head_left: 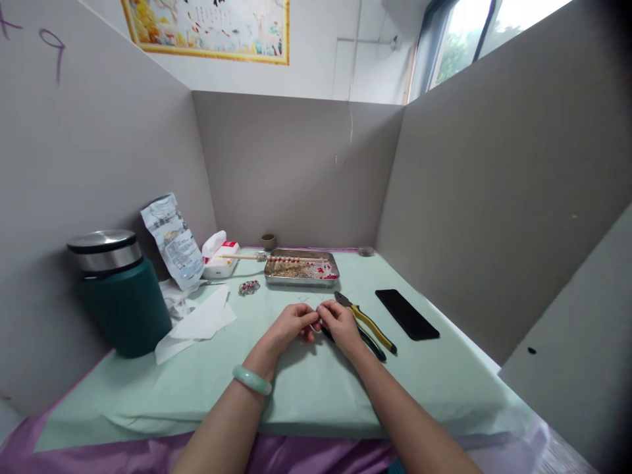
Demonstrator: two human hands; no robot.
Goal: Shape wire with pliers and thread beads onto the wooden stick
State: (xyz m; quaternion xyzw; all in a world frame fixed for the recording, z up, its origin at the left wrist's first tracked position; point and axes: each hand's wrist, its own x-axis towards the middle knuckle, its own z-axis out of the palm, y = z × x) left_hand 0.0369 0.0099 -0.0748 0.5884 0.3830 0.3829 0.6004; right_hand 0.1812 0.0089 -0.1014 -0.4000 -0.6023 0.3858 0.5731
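Note:
Over the middle of the green-covered table, my left hand [295,322] and my right hand [340,324] meet at the fingertips. Both are closed in a pinch, and whatever lies between the fingers is too small to make out. A jade-coloured bangle [252,380] circles my left wrist. Pliers [368,322] with yellow and dark green handles lie beside and partly under my right hand. Beyond the hands is a metal tray [302,282] of small gold, clear and red beads. A thin stick [276,259] strung with red beads rests across it. Left of the tray sits a small beaded coil [249,288].
A black phone [407,315] lies at right. On the left stand a green flask [123,303], a foil pouch [174,241], white paper sheets [195,326] and a tissue pack [220,262]. A small brown cup [268,241] is at the back. Grey partitions [296,164] enclose the table.

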